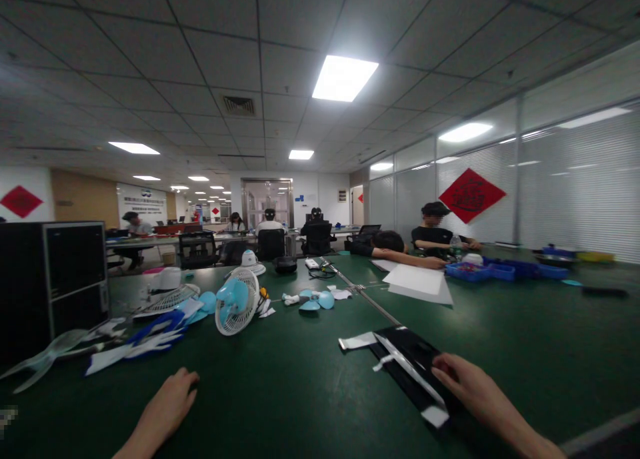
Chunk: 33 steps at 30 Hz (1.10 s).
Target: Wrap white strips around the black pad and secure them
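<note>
My right hand (467,382) is at the right edge of a flat black sheet-like piece (400,359), its thumb and fingers closed on that edge. White strips (410,369) run across the black piece, and a pale tab (359,341) sticks out at its far left. Exactly what kind of thing it is I cannot make out. My left hand (173,402) hovers over or rests on the green table, fingers loosely bent and thumb apart, holding nothing. Beyond it lie white-and-blue gloves (135,349).
A small fan with a white grille (239,302) and loose blue fan blades (315,301) lie ahead. On the left stands a black computer tower (75,272). White paper (420,284), blue trays (467,271) and two people are across the green table (280,379).
</note>
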Available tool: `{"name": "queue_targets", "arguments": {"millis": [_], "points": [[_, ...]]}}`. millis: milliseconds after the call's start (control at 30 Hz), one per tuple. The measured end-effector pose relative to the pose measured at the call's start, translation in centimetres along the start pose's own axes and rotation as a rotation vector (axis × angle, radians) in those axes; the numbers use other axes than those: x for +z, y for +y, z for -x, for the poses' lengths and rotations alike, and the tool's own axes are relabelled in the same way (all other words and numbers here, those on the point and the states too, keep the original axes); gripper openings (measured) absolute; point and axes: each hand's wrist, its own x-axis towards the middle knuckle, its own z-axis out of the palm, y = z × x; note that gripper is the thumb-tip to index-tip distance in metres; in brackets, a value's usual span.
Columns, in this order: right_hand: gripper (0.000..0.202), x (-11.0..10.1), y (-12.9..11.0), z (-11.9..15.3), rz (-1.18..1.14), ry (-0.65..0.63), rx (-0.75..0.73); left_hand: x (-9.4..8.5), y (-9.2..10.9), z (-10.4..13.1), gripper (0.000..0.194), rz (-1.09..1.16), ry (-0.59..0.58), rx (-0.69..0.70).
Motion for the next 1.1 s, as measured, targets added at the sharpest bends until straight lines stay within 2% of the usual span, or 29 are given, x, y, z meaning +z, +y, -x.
{"name": "queue_targets", "arguments": {"millis": [100,200,367,567,800,900,1100], "points": [[0.046,0.5,0.0,2.0,-0.117,-0.101,0.057,0.3,-0.1,-0.2,0.044,-0.008,0.022,-0.001],[0.055,1.7,0.1,3.0,-0.199,-0.133,0.148,0.4,-0.3,-0.3,0.043,0.021,0.022,-0.009],[0.063,3.1,-0.5,3.2,-0.359,-0.078,0.25,0.8,-0.9,-0.6,0.043,0.034,0.037,0.013],[0.068,3.1,-0.8,2.9,-0.547,0.007,0.34,0.3,-0.3,-0.1,0.045,0.028,0.005,0.007],[0.053,3.0,-0.8,1.8,-0.673,-0.01,0.32,0.7,-0.8,-0.5,0.045,0.02,-0.009,0.001],[0.054,2.1,-2.3,1.3,-0.628,0.054,0.249,0.5,-0.5,-0.3,0.044,0.018,-0.011,-0.003],[0.053,-0.8,-6.2,-1.3,-0.545,0.159,0.092,-1.0,1.7,1.0,0.042,-0.035,0.016,-0.018]]}}
